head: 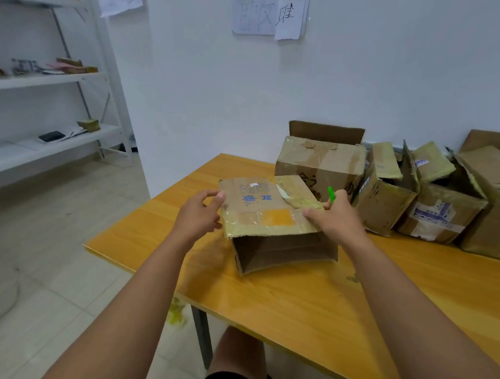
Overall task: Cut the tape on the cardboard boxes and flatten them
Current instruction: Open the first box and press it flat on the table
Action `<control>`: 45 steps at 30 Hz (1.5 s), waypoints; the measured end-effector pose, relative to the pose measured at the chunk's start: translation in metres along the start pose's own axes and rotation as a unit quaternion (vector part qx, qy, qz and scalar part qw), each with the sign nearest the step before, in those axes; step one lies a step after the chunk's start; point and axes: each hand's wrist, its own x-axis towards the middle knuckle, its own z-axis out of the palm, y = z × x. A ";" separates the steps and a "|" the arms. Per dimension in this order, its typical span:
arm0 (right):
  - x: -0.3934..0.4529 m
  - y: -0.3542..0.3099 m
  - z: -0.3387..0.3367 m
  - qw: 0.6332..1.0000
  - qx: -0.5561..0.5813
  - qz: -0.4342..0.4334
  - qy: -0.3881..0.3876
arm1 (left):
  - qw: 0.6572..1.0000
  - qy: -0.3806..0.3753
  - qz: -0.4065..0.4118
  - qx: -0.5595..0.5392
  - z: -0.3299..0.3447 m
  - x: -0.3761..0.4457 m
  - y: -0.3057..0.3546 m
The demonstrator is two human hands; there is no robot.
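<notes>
Pressing the half-collapsed box (273, 220) on the desk (294, 305), left hand (198, 214) loosely open at its edge, right hand (337, 214) clenching the green cutter (331, 194), I risk nicking my fingers if the cardboard slips.

Box under the hands (266, 208): two blue printed characters, seen upside down, not clearly readable
Wall paper sheets (270, 14): large handwritten characters, right one resembling 鞋
Box with blue-printed label (436, 215): text too small to read
</notes>
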 end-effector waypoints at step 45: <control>0.011 -0.069 0.063 0.978 -0.170 -0.096 -0.078 | 0.987 -0.086 -0.136 0.027 -0.087 0.037 -0.024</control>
